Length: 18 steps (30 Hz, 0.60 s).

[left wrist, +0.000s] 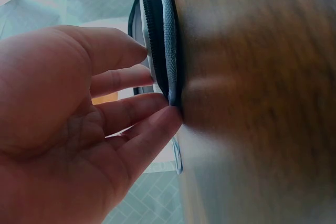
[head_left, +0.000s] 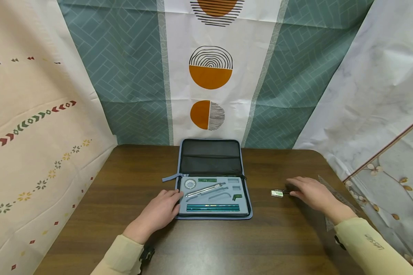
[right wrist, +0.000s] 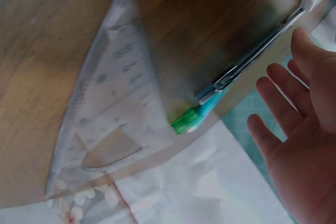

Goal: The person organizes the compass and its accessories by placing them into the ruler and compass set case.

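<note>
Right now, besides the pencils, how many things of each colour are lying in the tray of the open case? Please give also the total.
Green: 2 (flat strip, small piece)
Silver: 1 (compass)
Pale: 1 (round piece)
Total in the case: 4

Head view: right forearm point(head_left: 342, 214) covers part of 1 set square point(right wrist: 113, 98); right hand point(head_left: 314, 193) obscures most of 1 slim metal instrument point(right wrist: 224, 80). Lettering on the pencils point(head_left: 213, 208) too small to read. Upper backdrop circle point(head_left: 217, 5) cut off. Right wrist view: set square graduations blurred. Left wrist view: case point(left wrist: 169, 30) cut off at top.
</note>
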Tool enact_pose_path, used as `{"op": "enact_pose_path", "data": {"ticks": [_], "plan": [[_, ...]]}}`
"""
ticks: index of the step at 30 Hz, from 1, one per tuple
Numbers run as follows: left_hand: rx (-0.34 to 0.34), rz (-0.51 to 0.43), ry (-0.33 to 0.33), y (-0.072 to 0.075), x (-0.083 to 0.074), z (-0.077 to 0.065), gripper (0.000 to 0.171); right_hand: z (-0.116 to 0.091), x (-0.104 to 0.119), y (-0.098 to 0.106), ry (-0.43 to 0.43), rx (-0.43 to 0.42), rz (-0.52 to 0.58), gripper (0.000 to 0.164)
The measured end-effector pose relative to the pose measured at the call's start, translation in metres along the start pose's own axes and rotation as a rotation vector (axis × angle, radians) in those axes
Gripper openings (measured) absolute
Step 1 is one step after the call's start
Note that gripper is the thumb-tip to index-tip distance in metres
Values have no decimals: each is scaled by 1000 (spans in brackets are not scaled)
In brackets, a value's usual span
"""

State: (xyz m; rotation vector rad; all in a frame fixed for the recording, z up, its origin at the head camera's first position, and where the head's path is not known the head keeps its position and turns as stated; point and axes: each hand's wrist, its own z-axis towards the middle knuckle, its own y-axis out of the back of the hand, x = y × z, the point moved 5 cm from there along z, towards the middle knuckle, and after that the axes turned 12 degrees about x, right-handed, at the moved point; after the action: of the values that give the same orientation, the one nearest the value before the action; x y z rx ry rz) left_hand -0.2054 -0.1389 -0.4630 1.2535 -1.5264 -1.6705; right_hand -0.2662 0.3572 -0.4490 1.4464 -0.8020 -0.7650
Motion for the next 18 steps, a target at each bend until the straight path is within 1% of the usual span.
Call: {"op": "enact_pose_path", "data": {"ticks": [5, 11, 15, 18], "plan": [[-2, 4, 5, -1, 1, 1, 40, -4, -9, -4, -26, 26, -11, 45], [1, 8, 4, -1, 1, 1, 39, -7, -15, -7, -28, 37, -24, 41], [2, 9, 3, -1, 0, 0, 39, -8, -16, -8, -27, 30, -32, 39], [1, 7, 4, -1, 1, 0, 39, -8, -16, -8, -16, 9, -40, 36]]}}
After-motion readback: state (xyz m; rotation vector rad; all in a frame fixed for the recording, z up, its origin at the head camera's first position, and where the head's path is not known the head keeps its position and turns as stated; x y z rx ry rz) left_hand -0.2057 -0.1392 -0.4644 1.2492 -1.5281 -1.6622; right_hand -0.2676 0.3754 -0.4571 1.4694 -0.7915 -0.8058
